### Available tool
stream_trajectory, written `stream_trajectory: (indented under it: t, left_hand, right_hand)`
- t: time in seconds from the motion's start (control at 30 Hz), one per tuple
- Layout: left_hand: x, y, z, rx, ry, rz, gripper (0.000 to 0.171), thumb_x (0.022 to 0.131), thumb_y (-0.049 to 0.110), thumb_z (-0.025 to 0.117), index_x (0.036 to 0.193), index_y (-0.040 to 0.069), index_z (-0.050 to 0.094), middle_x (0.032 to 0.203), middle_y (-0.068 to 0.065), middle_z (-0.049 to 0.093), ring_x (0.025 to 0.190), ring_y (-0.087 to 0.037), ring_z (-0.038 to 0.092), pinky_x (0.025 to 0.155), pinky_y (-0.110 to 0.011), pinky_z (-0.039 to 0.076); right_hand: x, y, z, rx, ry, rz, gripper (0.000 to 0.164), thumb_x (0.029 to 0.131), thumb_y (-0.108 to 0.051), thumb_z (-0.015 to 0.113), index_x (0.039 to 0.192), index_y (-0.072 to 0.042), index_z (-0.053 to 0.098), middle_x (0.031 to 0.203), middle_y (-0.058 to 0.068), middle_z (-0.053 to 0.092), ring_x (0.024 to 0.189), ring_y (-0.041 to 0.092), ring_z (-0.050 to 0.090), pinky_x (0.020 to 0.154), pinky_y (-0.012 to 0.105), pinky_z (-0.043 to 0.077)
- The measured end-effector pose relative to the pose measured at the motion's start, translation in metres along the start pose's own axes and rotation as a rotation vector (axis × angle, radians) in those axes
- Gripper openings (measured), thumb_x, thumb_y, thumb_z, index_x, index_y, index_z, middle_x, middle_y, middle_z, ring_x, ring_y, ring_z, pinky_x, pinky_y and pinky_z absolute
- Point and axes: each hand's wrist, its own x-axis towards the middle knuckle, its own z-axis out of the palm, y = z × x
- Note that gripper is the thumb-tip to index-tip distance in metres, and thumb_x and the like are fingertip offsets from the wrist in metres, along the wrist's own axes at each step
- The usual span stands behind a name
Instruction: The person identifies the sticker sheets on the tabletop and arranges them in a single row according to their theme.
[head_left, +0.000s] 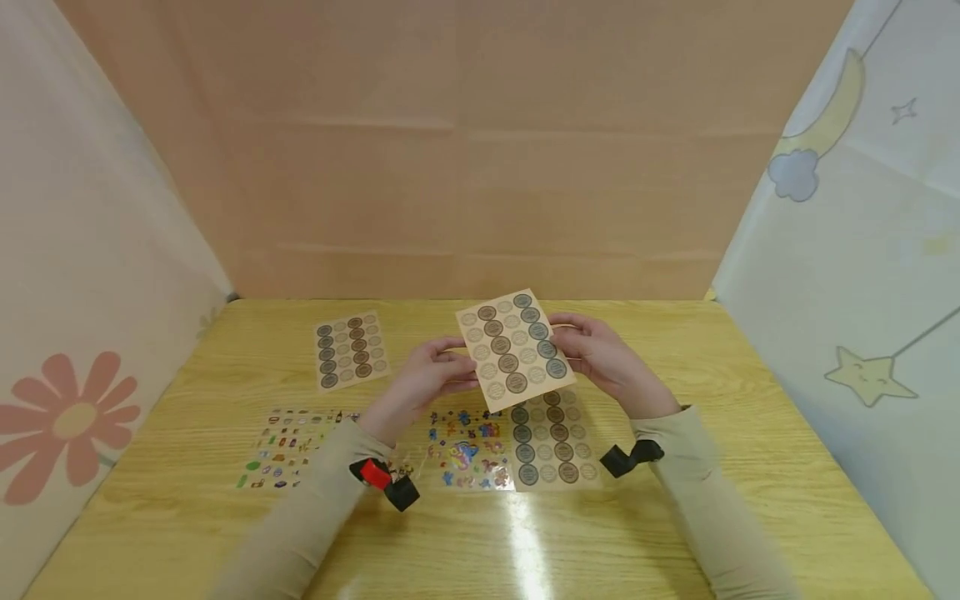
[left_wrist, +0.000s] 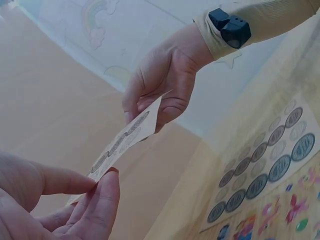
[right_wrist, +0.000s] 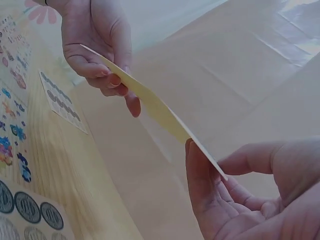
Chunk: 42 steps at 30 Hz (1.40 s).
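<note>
Above the table, both hands hold up a sheet of round stickers (head_left: 514, 350), tilted, with rows of dark and pale circles. My left hand (head_left: 435, 373) pinches its left edge between thumb and fingers. At the right edge, my right hand (head_left: 603, 358) pinches it the same way, as the right wrist view shows with the sheet (right_wrist: 155, 107) nearly edge-on. Under the held sheet lies a second sheet of round stickers (head_left: 555, 454), partly covered in the head view. A third such sheet (head_left: 351, 350) lies farther back at the left.
Beside the near round-sticker sheet lies a clear sheet of colourful cartoon stickers (head_left: 471, 454). Another sheet with small food-like pictures (head_left: 285, 450) is at the left, partly behind the left forearm. Printed side walls and a brown back wall (head_left: 465, 167) enclose the wooden table (head_left: 645, 533).
</note>
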Motion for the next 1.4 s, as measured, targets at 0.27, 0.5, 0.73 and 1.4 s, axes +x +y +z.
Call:
stream_trajectory:
  t: [0.27, 0.5, 0.73, 1.4]
  left_hand:
    - [0.005, -0.015, 0.031, -0.006, -0.028, -0.029, 0.044, 0.09, -0.005, 0.061, 0.132, 0.0, 0.05, 0.092, -0.015, 0.064, 0.072, -0.021, 0.068, 0.078, -0.038, 0.057]
    - [0.008, -0.027, 0.05, 0.013, -0.029, -0.027, 0.04, 0.089, -0.003, 0.064, 0.128, 0.0, 0.054, 0.091, -0.015, 0.065, 0.072, -0.022, 0.068, 0.08, -0.041, 0.056]
    - [0.008, -0.035, 0.063, -0.049, -0.069, -0.042, 0.04, 0.089, -0.006, 0.062, 0.127, -0.001, 0.054, 0.092, -0.016, 0.066, 0.072, -0.022, 0.068, 0.083, -0.045, 0.054]
    - [0.006, -0.056, 0.087, -0.136, -0.304, -0.134, 0.041, 0.092, -0.004, 0.057, 0.13, -0.013, 0.047, 0.114, -0.026, 0.06, 0.108, -0.041, 0.058, 0.091, -0.04, 0.051]
  right_hand:
    - [-0.032, 0.006, -0.027, -0.006, 0.046, 0.033, 0.044, 0.098, -0.001, 0.049, 0.138, 0.004, 0.033, 0.098, 0.005, 0.063, 0.082, 0.016, 0.066, 0.067, 0.029, 0.057]
    - [-0.055, 0.017, -0.04, -0.025, 0.063, 0.044, 0.052, 0.096, 0.001, 0.051, 0.142, 0.006, 0.027, 0.102, 0.004, 0.061, 0.086, 0.015, 0.065, 0.071, 0.029, 0.057]
    - [-0.068, 0.022, -0.051, -0.022, 0.092, 0.043, 0.053, 0.096, 0.0, 0.054, 0.141, 0.005, 0.028, 0.099, 0.003, 0.062, 0.085, 0.015, 0.065, 0.071, 0.03, 0.057]
    - [-0.104, 0.05, -0.085, -0.109, 0.17, 0.083, 0.058, 0.098, -0.006, 0.054, 0.144, 0.007, 0.023, 0.104, 0.002, 0.063, 0.088, 0.015, 0.066, 0.073, 0.033, 0.057]
